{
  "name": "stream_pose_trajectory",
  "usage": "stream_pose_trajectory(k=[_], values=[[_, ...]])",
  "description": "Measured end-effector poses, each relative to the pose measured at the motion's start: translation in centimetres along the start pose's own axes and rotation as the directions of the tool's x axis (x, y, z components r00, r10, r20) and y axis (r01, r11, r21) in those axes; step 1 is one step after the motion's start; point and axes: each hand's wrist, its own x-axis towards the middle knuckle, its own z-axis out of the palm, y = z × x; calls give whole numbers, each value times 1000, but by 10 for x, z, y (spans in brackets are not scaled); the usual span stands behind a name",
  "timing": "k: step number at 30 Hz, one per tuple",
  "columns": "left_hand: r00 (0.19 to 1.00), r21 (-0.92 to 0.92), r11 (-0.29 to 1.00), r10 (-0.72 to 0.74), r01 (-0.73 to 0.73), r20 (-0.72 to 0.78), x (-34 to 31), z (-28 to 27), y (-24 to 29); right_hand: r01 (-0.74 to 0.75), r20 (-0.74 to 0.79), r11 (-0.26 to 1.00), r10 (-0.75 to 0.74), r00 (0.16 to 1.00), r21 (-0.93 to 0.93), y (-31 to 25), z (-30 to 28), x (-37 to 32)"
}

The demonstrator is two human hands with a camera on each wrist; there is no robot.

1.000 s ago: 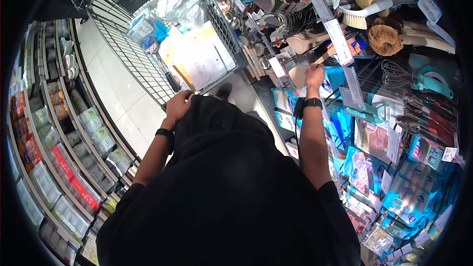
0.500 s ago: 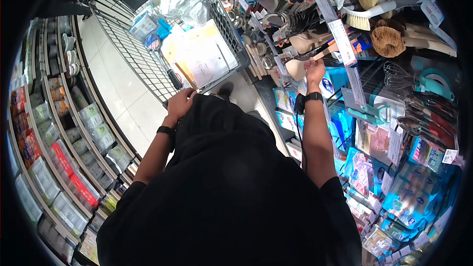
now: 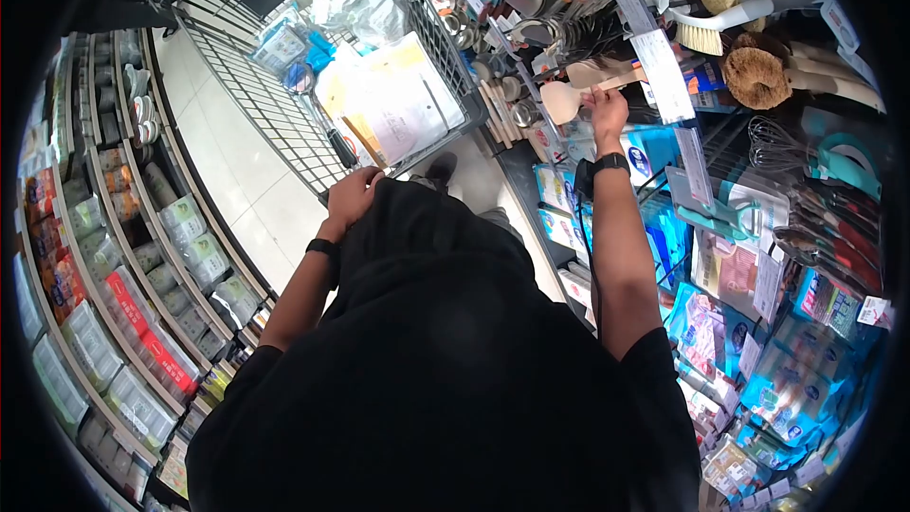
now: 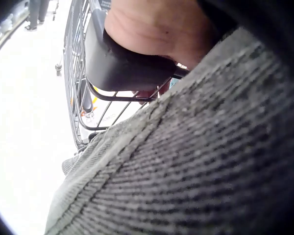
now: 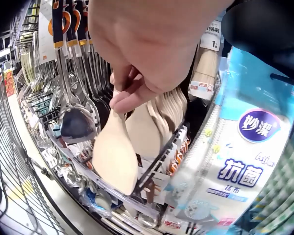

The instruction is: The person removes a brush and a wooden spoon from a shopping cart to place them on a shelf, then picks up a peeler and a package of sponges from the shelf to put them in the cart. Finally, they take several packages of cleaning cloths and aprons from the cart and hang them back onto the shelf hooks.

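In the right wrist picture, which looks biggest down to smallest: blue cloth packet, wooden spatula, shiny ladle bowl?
1. blue cloth packet
2. wooden spatula
3. shiny ladle bowl, though it hangs farther back, so its real size is unsure.

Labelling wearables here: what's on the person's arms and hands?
The left hand and right hand are gloveless. There is a black left wrist strap and a black right wrist strap, with a thin black cable along the right forearm, plus short black sleeves.
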Motion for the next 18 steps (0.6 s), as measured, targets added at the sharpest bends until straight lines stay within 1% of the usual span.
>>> stream_pose_trajectory(k=[2,3,4,5,6,7,8,10,12,14,16,17,18], values=[[1000,-3,1000,-11,11,-1,0,1,-1,-97,-50,995,95,994,-27,-1,9,11],[1000,-7,1000,-18,18,0,0,0,-1,-112,-79,994,111,991,-9,-4,12,13],[1000,-5,1000,-25,25,-4,-1,-1,-1,-112,-72,994,111,991,-7,9,12,23],[1000,-3,1000,-18,18,1,-2,-3,-1,-71,-79,997,70,994,-7,32,10,39],[1000,-3,1000,-9,9,7,-2,-5,1,-29,-88,1000,28,996,-10,29,12,42],[1000,-6,1000,-12,12,4,-3,-6,3,-90,-26,996,89,996,-22,27,6,43],[1000,-38,999,-21,21,9,-4,-7,5,-86,-22,996,85,996,-23,28,5,39],[999,-67,997,-37,38,6,-2,-7,4,-206,-10,970,208,978,128,29,6,28],[999,-78,996,33,-31,20,4,-3,-9,-302,131,930,279,951,210,24,1,9],[992,-105,994,52,-40,112,13,-4,-19,-306,235,929,256,938,208,11,3,-23],[946,-205,977,16,53,322,24,-17,-16,-331,377,898,212,902,288,-16,2,-63],[896,-218,955,-88,200,436,23,-39,6,-356,440,898,218,871,258,-29,-1,-82],[920,-82,996,56,-26,387,43,-23,-24,-376,494,898,226,839,227,-38,-4,-102]])
